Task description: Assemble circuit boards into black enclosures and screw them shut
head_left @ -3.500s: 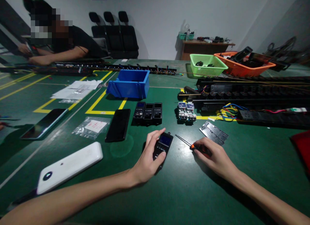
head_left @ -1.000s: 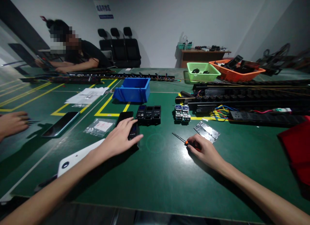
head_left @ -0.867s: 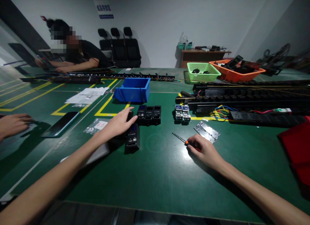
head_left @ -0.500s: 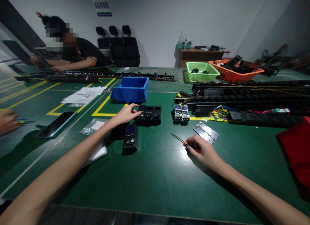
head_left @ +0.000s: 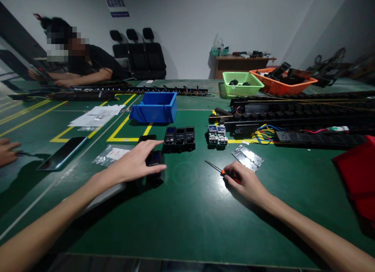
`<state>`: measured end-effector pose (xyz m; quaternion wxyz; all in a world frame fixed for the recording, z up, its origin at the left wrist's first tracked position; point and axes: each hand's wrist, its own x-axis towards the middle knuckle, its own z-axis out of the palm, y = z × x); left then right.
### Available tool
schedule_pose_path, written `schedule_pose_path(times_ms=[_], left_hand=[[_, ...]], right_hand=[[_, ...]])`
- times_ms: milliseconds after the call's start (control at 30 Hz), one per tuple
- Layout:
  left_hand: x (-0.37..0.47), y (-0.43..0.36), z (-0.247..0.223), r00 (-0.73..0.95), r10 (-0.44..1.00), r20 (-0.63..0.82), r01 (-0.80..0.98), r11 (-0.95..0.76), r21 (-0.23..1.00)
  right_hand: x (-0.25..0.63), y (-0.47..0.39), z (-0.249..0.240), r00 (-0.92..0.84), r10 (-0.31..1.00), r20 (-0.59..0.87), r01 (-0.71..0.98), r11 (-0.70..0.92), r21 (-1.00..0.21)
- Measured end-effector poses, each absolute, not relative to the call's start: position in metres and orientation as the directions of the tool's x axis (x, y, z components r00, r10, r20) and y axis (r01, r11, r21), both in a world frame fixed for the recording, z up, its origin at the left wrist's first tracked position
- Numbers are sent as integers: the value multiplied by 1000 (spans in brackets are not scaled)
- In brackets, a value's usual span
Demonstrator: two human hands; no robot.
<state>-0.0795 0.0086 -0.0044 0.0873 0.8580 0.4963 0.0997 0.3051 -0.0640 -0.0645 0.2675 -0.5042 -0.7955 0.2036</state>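
My left hand (head_left: 133, 162) hovers over a single black box-shaped device (head_left: 158, 177) with a small screen, thumb and fingers apart. It hides part of the device, and whether it touches it I cannot tell. Just beyond the fingertips, three similar black devices (head_left: 180, 138) stand side by side in a row. On the right, my right hand (head_left: 241, 177) is closed round the black-and-orange handle of a thin-shafted screwdriver (head_left: 223, 172), its tip pointing left. Behind that hand lies a silvery flat plate (head_left: 247, 156). Small circuit modules (head_left: 217, 135) sit together to its left.
A blue bin (head_left: 155, 108), a phone (head_left: 63, 153), papers (head_left: 95, 115) and a plastic bag (head_left: 109, 154) occupy the left. Green (head_left: 243, 86) and orange baskets (head_left: 283, 84) stand behind long black rails (head_left: 293, 114). Another person (head_left: 88, 65) sits across the table; someone's hand (head_left: 8, 152) shows at far left.
My left hand has left the row of devices and come back toward me, over the single device, its fingers spreading. My right hand stays in place with the screwdriver.
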Motion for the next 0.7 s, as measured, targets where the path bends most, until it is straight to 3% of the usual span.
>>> schedule_pose_path(times_ms=[200,500,700], left_hand=[[-86,-28,-28,552,824,130,821,-564,85],[-96,1,-34,551,818,164,809,-572,136],[-97,21,-34,530,823,205,830,-553,76]], right_hand=[[305,-65,-65,-350,906,240,686,422,-592],[305,-64,-63,-352,905,238,693,423,-584],[305,-64,-64,-354,908,224,698,416,-583]])
